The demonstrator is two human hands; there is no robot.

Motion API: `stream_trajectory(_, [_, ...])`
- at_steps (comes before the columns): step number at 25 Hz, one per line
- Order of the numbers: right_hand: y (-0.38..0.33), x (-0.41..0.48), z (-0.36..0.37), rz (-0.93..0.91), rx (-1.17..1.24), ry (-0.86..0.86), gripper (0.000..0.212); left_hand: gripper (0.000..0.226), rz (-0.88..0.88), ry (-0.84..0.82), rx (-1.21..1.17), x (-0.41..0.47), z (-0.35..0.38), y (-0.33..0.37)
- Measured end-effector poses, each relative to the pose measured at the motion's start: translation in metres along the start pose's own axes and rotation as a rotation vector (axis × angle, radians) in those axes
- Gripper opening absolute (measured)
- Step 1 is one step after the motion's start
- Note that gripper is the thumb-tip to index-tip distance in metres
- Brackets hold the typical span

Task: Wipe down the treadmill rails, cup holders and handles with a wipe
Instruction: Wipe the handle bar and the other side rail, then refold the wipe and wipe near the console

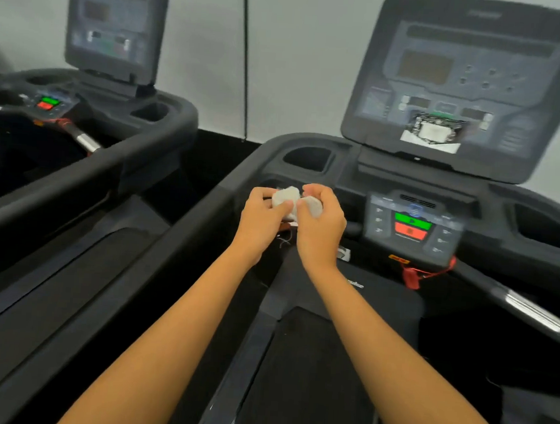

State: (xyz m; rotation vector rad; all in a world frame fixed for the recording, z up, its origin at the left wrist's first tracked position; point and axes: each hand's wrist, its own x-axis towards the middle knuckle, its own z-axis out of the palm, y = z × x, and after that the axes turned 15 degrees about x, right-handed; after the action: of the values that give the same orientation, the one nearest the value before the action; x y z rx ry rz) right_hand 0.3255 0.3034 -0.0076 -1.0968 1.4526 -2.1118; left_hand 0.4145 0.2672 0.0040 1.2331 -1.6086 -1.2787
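Both bare forearms come up from the bottom of the shot, over the dark treadmill belt [311,377]. The black left side rail [158,253] runs diagonally just outside the left arm.

The hands meet in the middle, and the wipe [286,197] is a scrunched white wad sitting right between them. The left hand [262,217] is curled on the left lump with its thumb pressed across the front. The right hand [320,227] has its fingers wrapped round the right lump. So both hands are gripping it, and most of the wad pokes out above the knuckles. It's all a bit motion-blurred.

The wad is held up off the machine, just in front of the left cup holder [308,159]. To its right is the control pad [448,222] with a green button [412,221] above a red button [410,232]. A red safety clip [412,279] dangles below that. The right cup holder [546,228] is well off to the side, and a shiny metal handle [531,309] sits below it.

Further back the big console screen [466,85] tilts up with a white sticker [431,132] on it. A second treadmill [114,119] stands to the left, against a pale wall [298,49].
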Motion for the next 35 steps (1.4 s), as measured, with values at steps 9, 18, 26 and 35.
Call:
stream_trajectory(9, [-0.051, -0.015, -0.073, 0.007, -0.029, -0.117, 0.062, 0.014, 0.204, -0.155, -0.04, -0.022, 0.048, 0.055])
stream_trajectory(18, [-0.106, -0.019, -0.096, -0.055, -0.113, 0.123, 0.037, 0.018, 0.304, -0.283, 0.028, -0.07, 0.046, 0.089])
stream_trajectory(26, [-0.144, 0.005, -0.094, -0.045, -0.031, 0.204, 0.04, 0.036, 0.41, -0.221, 0.032, -0.071, 0.054, 0.123])
stream_trajectory(35, [-0.175, 0.008, -0.14, 0.029, 0.343, 0.089, 0.024, 0.016, 0.424, -0.216, -0.158, -0.087, 0.08, 0.151])
